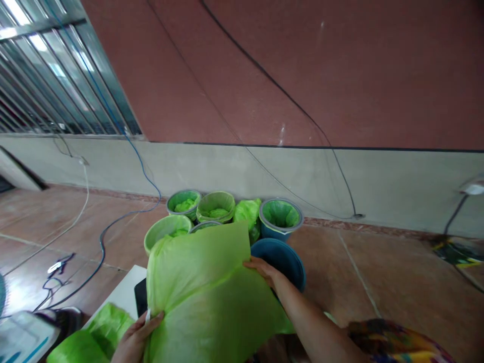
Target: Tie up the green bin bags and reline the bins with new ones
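A light green plastic bag (212,297) is spread out between my two hands at the lower middle. Its left edge is pinched in my left hand (138,335), next to a small white strip. My right hand (262,267) grips the bag's right side with closed fingers, in front of a blue bucket (301,267). Behind the bag stand several bins, among them a grey-rimmed blue bin (264,218) lined with green plastic and a pale green bin (151,237). Crumpled green plastic (247,210) sits between bins by the wall.
More green plastic (81,345) lies at lower left, near a white board (130,287) and a black phone-like object (140,297). A blue cable (103,242) and a white cable (86,196) cross the tiled floor. A black cable (264,73) hangs along the wall.
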`<state>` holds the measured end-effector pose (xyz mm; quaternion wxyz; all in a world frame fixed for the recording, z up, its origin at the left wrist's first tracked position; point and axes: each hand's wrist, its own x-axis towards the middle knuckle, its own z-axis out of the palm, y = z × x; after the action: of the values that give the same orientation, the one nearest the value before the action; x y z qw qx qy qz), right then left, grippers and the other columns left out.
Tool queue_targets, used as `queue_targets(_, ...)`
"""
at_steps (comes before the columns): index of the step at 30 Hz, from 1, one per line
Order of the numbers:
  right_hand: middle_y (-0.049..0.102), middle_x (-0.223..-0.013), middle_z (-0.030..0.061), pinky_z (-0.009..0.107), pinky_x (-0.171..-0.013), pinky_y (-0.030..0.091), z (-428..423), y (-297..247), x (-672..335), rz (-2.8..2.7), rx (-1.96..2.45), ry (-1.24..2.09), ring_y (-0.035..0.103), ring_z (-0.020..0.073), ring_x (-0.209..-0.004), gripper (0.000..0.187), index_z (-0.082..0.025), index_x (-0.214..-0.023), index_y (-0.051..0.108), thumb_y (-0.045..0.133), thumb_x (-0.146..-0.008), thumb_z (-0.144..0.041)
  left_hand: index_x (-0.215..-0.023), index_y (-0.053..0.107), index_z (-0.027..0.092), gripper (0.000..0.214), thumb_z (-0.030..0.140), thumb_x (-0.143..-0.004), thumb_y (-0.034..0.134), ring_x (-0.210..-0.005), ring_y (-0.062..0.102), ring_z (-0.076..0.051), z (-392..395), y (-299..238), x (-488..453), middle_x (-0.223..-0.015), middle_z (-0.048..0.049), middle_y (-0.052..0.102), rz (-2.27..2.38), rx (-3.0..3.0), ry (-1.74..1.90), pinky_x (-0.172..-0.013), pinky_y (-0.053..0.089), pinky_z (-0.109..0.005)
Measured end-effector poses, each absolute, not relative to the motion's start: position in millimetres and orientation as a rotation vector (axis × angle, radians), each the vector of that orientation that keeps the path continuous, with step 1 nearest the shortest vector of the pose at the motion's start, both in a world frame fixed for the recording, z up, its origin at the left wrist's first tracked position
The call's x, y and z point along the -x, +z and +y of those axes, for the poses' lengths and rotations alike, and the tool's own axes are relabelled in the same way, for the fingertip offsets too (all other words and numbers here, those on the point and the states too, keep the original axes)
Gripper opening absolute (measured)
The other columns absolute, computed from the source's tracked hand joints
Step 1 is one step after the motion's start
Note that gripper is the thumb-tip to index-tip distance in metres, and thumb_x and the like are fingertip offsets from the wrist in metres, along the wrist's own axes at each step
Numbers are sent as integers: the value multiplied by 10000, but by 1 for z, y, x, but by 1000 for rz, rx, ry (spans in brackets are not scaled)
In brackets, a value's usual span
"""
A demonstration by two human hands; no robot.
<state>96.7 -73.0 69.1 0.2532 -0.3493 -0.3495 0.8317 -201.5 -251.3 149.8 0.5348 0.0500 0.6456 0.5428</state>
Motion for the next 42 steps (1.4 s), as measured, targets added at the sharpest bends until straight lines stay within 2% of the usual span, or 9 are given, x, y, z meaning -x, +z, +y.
queue_targets(7,740,-838,45,396,-775,521,-70,73,-134,-810,1195,1877,691,241,-741,356,-191,-966,654,692,-632,-309,-924,643,199,480,166,-489,844,-635,708,-273,-238,160,196,-738,-28,742,1454,-93,1287,-546,575,-338)
queue_targets(13,737,-945,22,368,-777,532,-74,138,-211,-863,1232,1546,695,211,-815,693,-271,-1326,469,708,-678,-324,-1104,618,237,615,137,-525,802,-631,705,-211,-201,190,176,-827,-10,746,1366,-324,1454,-569,569,-284)
queue_targets(18,717,-1074,44,358,-832,519,-108,211,-272,-1043,1178,1246,680,202,-922,775,-304,-1433,341,680,-741,-387,-1313,514,283,841,173,-532,808,-673,700,-179,-156,224,144,-863,-3,743,1244,-578,1517,-627,555,-259)
queue_targets(21,712,-1087,56,328,-803,527,-136,235,-307,-980,1200,1082,680,194,-907,635,-291,-1328,505,696,-729,-382,-1378,444,324,930,216,-536,824,-723,696,-185,-134,236,123,-915,-10,743,1154,-738,1459,-657,541,-265)
queue_targets(25,737,-946,95,344,-726,539,-172,247,-345,-943,1295,935,687,214,-784,361,-221,-1039,705,694,-716,-381,-1056,716,182,540,277,-534,819,-817,670,-211,-107,231,103,-941,-64,740,1166,-958,1372,-731,517,-280)
queue_targets(28,726,-1007,119,392,-770,532,-193,255,-360,-962,1312,975,686,245,-841,377,-217,-1061,706,692,-714,-364,-869,764,158,334,293,-565,789,-861,646,-215,-94,228,92,-921,-71,739,1191,-1208,1301,-779,496,-280)
queue_targets(32,670,-1180,102,407,-878,501,-209,263,-368,-1033,1332,999,644,256,-1017,501,-268,-1166,658,739,-677,-337,-1015,737,180,397,298,-636,726,-867,642,-219,-90,240,78,-937,-59,733,1139,-1473,1187,-828,497,-322)
queue_targets(36,651,-1213,83,379,-824,529,-209,255,-372,-1201,1462,897,639,257,-1001,623,-267,-1208,629,789,-607,-318,-1118,690,195,425,275,-706,629,-1047,605,-246,-87,248,67,-1100,-65,692,1246,-1916,1104,-1008,416,-387)
queue_targets(42,679,-1131,116,415,-877,507,-189,221,-373,-1604,1803,359,649,266,-966,552,-177,-1188,643,660,-636,-201,-1252,586,164,484,195,-780,480,-1103,570,-246,-81,237,64,-1156,-107,636,1470,-2442,911,-1003,434,-398)
